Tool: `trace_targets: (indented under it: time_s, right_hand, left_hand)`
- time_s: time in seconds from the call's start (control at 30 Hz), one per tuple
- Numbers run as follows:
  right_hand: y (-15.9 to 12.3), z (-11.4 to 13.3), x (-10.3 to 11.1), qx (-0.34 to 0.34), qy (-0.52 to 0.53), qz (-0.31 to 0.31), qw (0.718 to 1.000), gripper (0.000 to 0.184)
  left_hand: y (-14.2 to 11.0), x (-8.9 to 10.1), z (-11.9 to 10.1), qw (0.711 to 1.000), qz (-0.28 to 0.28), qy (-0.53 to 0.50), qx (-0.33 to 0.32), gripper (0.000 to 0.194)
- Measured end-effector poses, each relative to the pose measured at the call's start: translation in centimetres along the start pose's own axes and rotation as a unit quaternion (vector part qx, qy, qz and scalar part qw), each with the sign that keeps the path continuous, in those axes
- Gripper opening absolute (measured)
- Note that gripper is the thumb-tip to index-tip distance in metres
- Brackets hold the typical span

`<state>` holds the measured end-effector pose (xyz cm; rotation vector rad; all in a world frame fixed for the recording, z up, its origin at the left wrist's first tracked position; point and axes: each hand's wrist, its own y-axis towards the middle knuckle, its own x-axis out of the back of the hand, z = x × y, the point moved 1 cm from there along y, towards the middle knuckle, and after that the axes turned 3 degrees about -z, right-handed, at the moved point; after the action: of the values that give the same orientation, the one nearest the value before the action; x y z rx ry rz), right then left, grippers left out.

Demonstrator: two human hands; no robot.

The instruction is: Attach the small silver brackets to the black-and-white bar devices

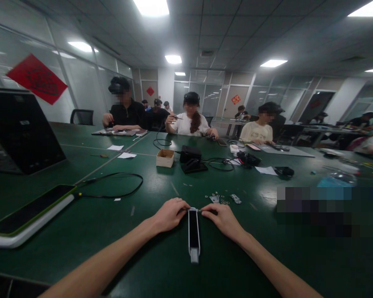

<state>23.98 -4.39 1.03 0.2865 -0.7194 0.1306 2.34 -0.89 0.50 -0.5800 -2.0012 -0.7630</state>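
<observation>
A long, narrow device (194,231) with a white frame and a dark middle lies on the green table in front of me, a pale block at its near end. Its far end sits between my two hands. My left hand (170,214) is closed, its fingertips together against the left side of that end. From the right, my right hand (222,217) pinches a tiny thing at the same end, too small to name. Just beyond my right hand lie small metal plates (235,199) and several little loose parts (216,194).
A phone in a green case (34,207) rests on a white stand at left, beside a looped black cable (124,195). Farther off are a small open box (165,158), black devices (191,159) and a computer case (21,128). Several people sit opposite. A blurred patch covers the right side.
</observation>
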Motion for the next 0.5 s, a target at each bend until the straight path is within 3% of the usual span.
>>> trace_targets:
  time_s: [0.3, 0.5]
  right_hand:
    - [0.30, -0.26, 0.29, -0.008, 0.070, 0.010, 0.997, 0.021]
    - [0.23, 0.25, 0.66, -0.049, 0.185, 0.045, 0.980, 0.024]
  left_hand:
    - [0.06, 0.02, -0.11, 0.998, -0.016, -0.059, -0.003, 0.019]
    - [0.02, 0.27, -0.40, 0.993, -0.039, -0.111, 0.002, 0.019]
